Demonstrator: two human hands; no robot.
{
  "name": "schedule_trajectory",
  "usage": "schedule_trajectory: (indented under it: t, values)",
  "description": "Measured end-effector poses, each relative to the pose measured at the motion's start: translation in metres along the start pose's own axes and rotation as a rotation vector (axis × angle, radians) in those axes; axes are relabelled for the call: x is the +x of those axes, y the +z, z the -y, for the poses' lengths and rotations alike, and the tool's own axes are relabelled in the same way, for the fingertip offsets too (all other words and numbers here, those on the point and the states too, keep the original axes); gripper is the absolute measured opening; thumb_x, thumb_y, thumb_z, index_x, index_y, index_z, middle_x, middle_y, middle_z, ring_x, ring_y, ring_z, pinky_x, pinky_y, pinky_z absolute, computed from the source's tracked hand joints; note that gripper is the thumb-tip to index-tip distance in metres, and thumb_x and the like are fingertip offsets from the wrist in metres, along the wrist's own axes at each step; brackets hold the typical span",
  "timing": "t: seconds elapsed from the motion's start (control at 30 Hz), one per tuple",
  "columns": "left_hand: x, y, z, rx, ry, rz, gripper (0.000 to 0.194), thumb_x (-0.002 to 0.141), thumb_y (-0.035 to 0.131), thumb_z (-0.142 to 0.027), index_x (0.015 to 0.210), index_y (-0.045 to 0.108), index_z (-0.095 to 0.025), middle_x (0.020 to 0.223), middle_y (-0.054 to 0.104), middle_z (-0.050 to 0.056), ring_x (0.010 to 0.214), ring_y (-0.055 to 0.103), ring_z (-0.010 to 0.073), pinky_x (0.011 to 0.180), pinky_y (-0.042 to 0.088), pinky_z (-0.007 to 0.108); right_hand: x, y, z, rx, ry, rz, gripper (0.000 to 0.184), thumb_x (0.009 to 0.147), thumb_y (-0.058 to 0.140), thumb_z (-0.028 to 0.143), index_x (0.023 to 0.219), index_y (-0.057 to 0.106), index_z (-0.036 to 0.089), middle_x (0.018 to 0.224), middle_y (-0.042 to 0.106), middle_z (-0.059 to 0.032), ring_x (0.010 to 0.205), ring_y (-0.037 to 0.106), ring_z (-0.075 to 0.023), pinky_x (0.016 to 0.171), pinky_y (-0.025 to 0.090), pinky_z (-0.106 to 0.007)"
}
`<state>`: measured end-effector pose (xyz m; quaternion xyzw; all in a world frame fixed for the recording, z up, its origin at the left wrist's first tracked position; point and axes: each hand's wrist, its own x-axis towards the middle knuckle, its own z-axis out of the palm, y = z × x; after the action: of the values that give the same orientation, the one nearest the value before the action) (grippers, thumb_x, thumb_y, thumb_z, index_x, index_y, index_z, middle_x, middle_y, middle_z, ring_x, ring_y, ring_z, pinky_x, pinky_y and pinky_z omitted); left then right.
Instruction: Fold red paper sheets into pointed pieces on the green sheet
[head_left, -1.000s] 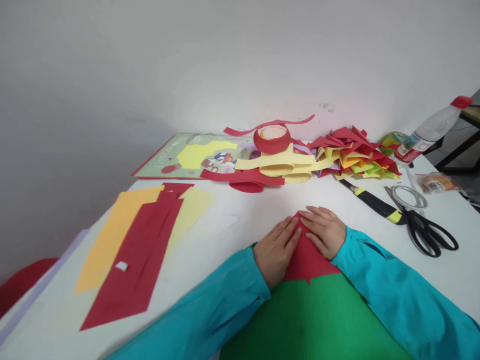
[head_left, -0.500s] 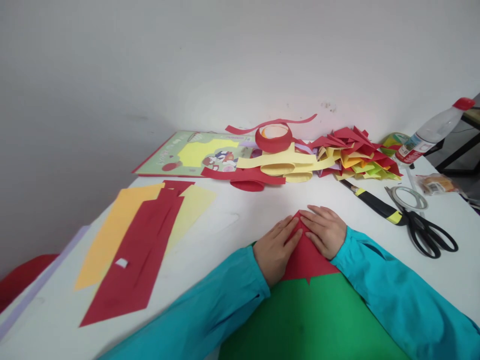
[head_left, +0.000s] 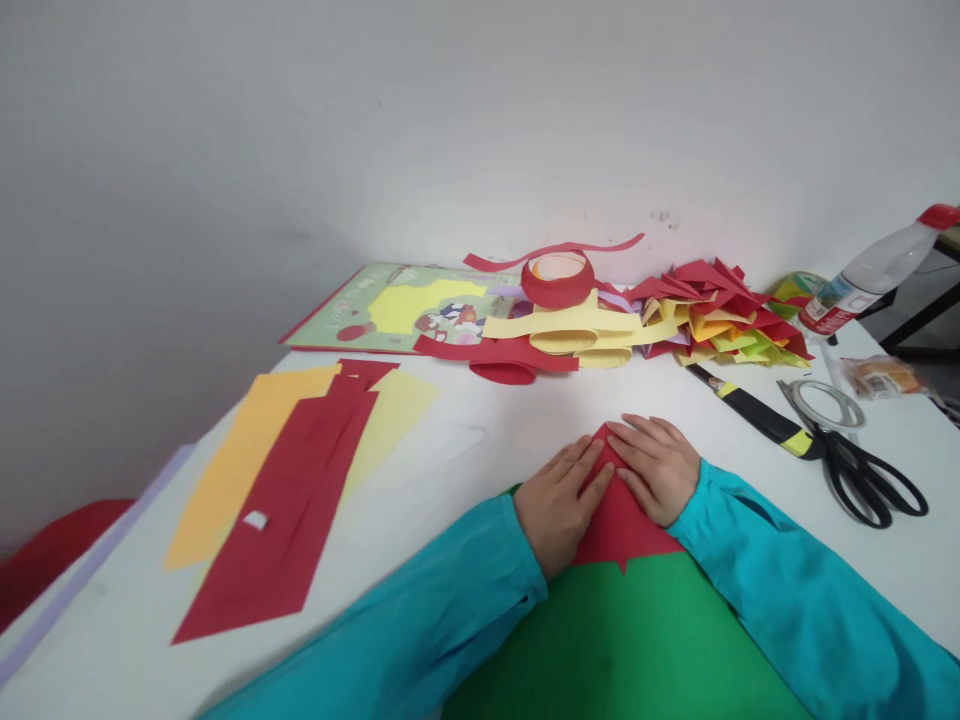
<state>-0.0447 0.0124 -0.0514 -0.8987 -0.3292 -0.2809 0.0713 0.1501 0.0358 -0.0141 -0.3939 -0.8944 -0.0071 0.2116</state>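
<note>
A piece of red paper (head_left: pixel 627 528), folded to a point at its far end, lies on a green sheet (head_left: pixel 637 640). My left hand (head_left: pixel 561 502) rests on the paper's left side, its fingers stretched toward the tip and the thumb apart from them. From the right, my right hand (head_left: pixel 661 466) lies flat with extended fingers on the same folded tip. The fingertips of both hands nearly meet there and press the paper down. A small pointed bit sticks out from the paper's near edge. The part under my hands is hidden.
Red paper sheets (head_left: pixel 292 510) overlap orange paper (head_left: pixel 225 470) on the left. Behind are a picture book (head_left: pixel 337 315), paper strips with loops (head_left: pixel 559 290) and a heap of folded paper (head_left: pixel 727 310). A utility knife (head_left: pixel 765 415), scissors (head_left: pixel 870 480), tape roll (head_left: pixel 855 410) and bottle (head_left: pixel 862 275) are right.
The whole view has shifted slightly, so things appear a little farther right. My hands stay pressed on the red paper's tip, with almost no change in their pose.
</note>
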Motion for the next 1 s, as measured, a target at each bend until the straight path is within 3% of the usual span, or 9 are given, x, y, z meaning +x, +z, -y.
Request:
schedule_trajectory:
  t: [0.1,0.3,0.47,0.73,0.87,1.0]
  values:
    - [0.002,-0.002,-0.002,0.028,-0.005,0.002,0.036,0.087,0.032,-0.012,0.117,0.052,-0.006,0.127,0.050,0.023,0.129,0.035,0.0326,0.094,0.045,0.050,0.003,-0.003,0.001,0.001,0.016,-0.023,0.045,0.087,0.041,0.032,0.125,0.052,0.011,0.126,0.055,-0.0120,0.119,0.043,-0.0268,0.097,0.036,-0.044]
    - [0.007,-0.010,-0.003,0.040,0.007,0.037,0.035,0.087,0.034,-0.010,0.114,0.055,-0.002,0.125,0.051,0.026,0.125,0.040,0.0345,0.094,0.046,0.049,0.014,-0.015,0.009,-0.118,0.064,0.157,0.046,0.089,0.039,0.035,0.129,0.048,0.015,0.129,0.050,-0.0132,0.116,0.043,-0.0290,0.092,0.036,-0.045]
    - [0.013,-0.020,-0.003,0.097,0.054,0.114,0.034,0.087,0.035,-0.010,0.113,0.056,-0.001,0.122,0.054,0.026,0.121,0.046,0.0346,0.092,0.049,0.047,0.018,-0.013,0.010,-0.168,0.082,0.195,0.047,0.091,0.035,0.037,0.131,0.046,0.015,0.131,0.049,-0.0125,0.115,0.043,-0.0291,0.089,0.034,-0.047]
    - [0.013,-0.019,-0.002,0.129,0.081,0.058,0.035,0.087,0.033,-0.009,0.110,0.058,-0.001,0.119,0.056,0.026,0.118,0.049,0.0342,0.089,0.051,0.047,0.015,-0.006,0.009,-0.146,0.145,0.125,0.050,0.090,0.038,0.042,0.132,0.044,0.014,0.128,0.052,-0.0116,0.115,0.043,-0.0252,0.094,0.030,-0.042]
    - [0.011,-0.015,-0.001,0.109,0.076,0.017,0.037,0.087,0.031,-0.009,0.114,0.055,-0.001,0.120,0.056,0.025,0.122,0.045,0.0326,0.091,0.050,0.046,0.016,-0.006,0.006,-0.169,0.130,0.130,0.041,0.091,0.036,0.034,0.127,0.051,0.020,0.128,0.052,-0.0094,0.113,0.045,-0.0239,0.091,0.031,-0.040]
    - [0.003,-0.005,0.000,0.046,0.034,-0.097,0.039,0.086,0.028,-0.007,0.114,0.054,-0.001,0.120,0.056,0.023,0.126,0.040,0.0298,0.093,0.049,0.045,0.014,-0.004,0.003,-0.148,0.129,0.114,0.040,0.090,0.038,0.028,0.128,0.050,0.022,0.128,0.052,-0.0075,0.114,0.045,-0.0224,0.092,0.031,-0.038]
